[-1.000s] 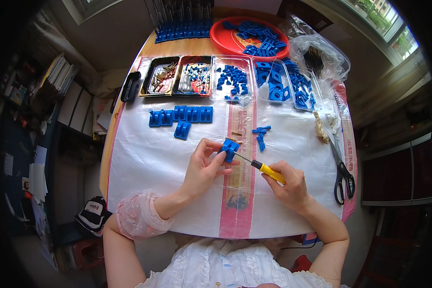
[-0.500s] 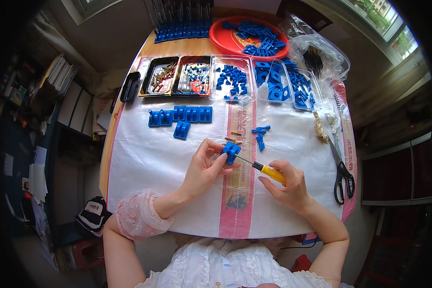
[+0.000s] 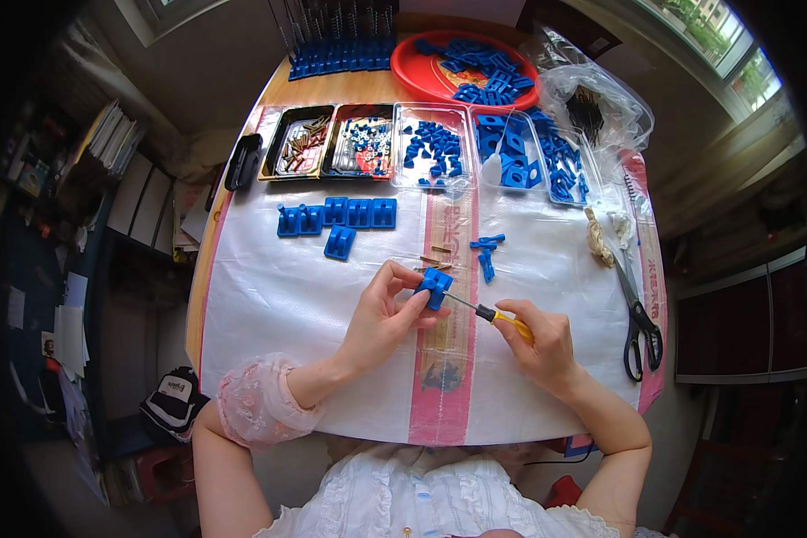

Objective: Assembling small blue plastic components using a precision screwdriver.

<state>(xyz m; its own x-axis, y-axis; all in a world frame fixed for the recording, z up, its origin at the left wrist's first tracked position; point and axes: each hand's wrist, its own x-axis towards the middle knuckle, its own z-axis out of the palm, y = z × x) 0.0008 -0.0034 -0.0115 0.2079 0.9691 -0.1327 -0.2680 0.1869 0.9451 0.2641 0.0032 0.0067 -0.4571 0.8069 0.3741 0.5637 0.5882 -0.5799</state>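
Between the thumb and fingers of my left hand (image 3: 387,309) is a small blue plastic bracket (image 3: 436,283). My right hand (image 3: 540,339) grips the yellow-and-black handle of a screwdriver (image 3: 508,326), its metal shaft reaching left so that the tip meets the bracket's right side. Just beyond the bracket, several brass-coloured pins (image 3: 436,260) lie on the striped sheet. Farther right are a few loose blue levers (image 3: 486,258). A group of similar blue brackets (image 3: 335,215) sits at the left, beyond my left hand.
Trays of screws (image 3: 303,148), small mixed parts (image 3: 360,148) and blue pieces (image 3: 432,148) line the far side. Behind them are a red basin (image 3: 412,76) of blue parts and a rack of upright springs (image 3: 342,61). Black-handled scissors (image 3: 641,336) lie at the right.
My right hand's fingers have closed farther round the screwdriver handle, covering more of it. The bracket in my left hand has turned slightly and shifted a little right.
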